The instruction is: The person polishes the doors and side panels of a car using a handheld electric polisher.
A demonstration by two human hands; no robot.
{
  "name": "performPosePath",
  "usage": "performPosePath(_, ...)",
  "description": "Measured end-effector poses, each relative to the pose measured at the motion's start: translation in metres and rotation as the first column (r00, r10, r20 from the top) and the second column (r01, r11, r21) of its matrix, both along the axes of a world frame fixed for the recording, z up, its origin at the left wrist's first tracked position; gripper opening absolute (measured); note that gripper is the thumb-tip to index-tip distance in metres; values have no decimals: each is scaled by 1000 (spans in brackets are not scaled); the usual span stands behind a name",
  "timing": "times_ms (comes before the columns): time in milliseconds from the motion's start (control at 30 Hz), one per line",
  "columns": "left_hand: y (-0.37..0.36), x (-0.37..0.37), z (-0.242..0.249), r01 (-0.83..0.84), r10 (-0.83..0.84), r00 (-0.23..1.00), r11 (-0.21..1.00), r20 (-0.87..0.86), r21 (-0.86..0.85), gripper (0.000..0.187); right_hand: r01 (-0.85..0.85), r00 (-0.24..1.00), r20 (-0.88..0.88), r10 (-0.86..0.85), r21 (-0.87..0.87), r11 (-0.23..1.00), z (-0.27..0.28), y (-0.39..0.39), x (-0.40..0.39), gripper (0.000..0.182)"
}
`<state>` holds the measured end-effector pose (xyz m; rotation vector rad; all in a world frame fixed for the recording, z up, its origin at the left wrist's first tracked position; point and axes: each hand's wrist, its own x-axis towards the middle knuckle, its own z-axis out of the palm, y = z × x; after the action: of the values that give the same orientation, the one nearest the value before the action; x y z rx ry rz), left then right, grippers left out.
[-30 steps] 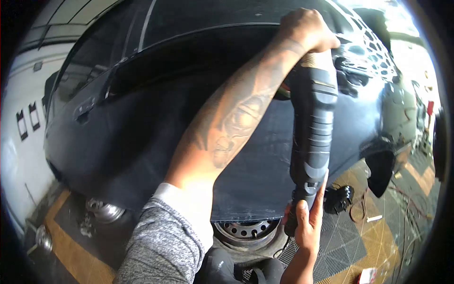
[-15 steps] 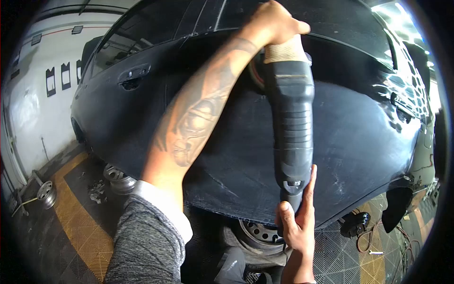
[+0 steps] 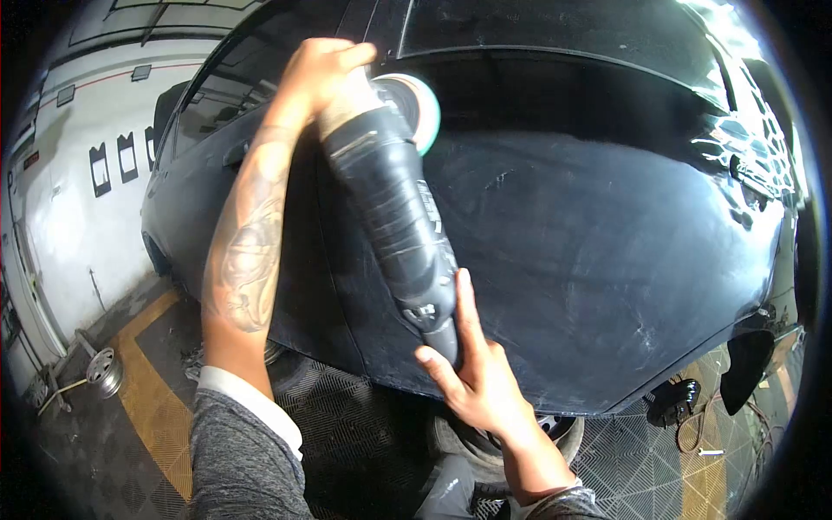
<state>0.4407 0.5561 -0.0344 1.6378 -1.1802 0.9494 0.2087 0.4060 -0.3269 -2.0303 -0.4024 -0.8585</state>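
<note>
A black car polisher [image 3: 394, 212] slants across the middle of the view, its head up and to the left. Over the light-coloured wrapped head, my left hand [image 3: 329, 74] is closed, knuckles up. My right hand [image 3: 485, 386] grips the narrow rear end, thumb on one side and fingers along the other. The round polishing pad [image 3: 426, 113], with a pale green edge, shows past the head, close against the upper part of the dark car door [image 3: 598, 260]. Faint whitish smears and scratches mark the door's dull surface. Part of the pad is hidden behind the tool.
Under the car lies a wheel [image 3: 446, 442], near my knees. Another wheel rim [image 3: 104, 373] stands on the tiled floor at left. At lower right are a black round part [image 3: 674, 401], hoses and a wrench [image 3: 711, 451]. A white wall [image 3: 61, 208] rises at left.
The polisher has swung left across the door with both hands, from nearly upright to slanted. More of its pad now shows. My view has shifted slightly.
</note>
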Motion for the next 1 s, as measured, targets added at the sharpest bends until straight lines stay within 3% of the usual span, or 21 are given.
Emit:
performPosePath(67,13,13,-3,3,-5,998,999,-58,-39,30,-19,999,-33,19,10,1000,4,2,5,93)
performPosePath(167,14,11,-3,-5,2,997,999,-74,-36,29,-41,998,56,41,-11,999,4,3,6,92)
performPosePath(200,12,4,-1,-23,21,998,999,-65,-27,29,-34,999,-12,34,17,999,6,2,0,92)
performPosePath(267,-3,-10,0,-42,42,999,999,0,-17,31,-21,997,-68,24,47,999,4,-2,-8,92)
performPosePath(333,-25,-33,0,-42,42,999,999,4,9,32,7,999,54,-10,60,998,-8,-10,-17,92)
performPosePath(500,-84,-73,6,-65,62,995,997,82,43,32,40,997,-76,-26,194,980,-10,-36,-64,95)
performPosePath(700,-135,-118,7,-73,60,984,995,167,73,36,108,986,117,-123,132,985,-26,-73,-89,93)
performPosePath(900,-178,-155,11,-89,58,967,989,248,116,37,91,994,38,-105,263,961,-30,-96,-118,93)
performPosePath(1000,-203,-172,14,-88,43,954,986,298,140,38,148,979,108,-175,226,963,-36,-111,-129,94)
